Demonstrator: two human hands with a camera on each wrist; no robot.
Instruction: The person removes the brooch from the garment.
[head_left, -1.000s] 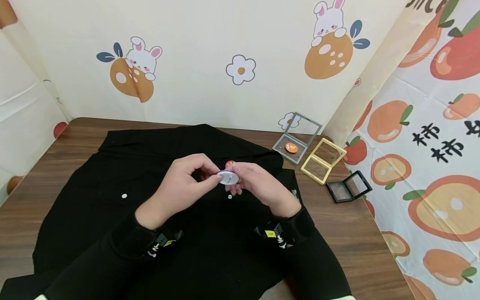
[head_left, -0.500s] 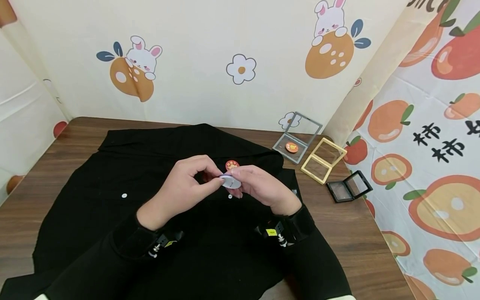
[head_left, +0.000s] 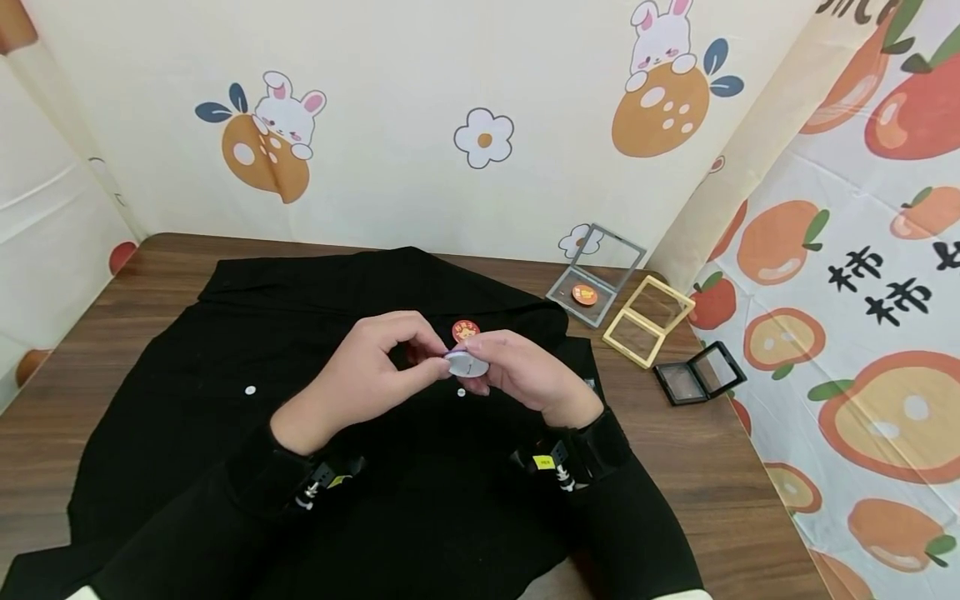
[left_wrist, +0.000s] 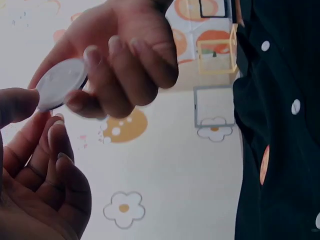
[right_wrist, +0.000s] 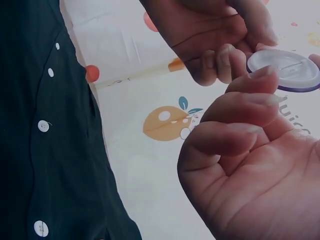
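Between the left hand (head_left: 363,367) and the right hand (head_left: 521,367), seen from the head, the white-backed badge (head_left: 467,364) has dipped slightly, leaving more of the red badge (head_left: 465,330) in sight on the black shirt (head_left: 187,450) just beyond the right hand. From the left wrist, both hands pinch the white-backed badge at opposite edges, its pale back showing. From the right wrist, a pin (right_wrist: 292,65) crosses that back beside the right hand, so I'd judge the work is on this badge itself, held apart from the black shirt.
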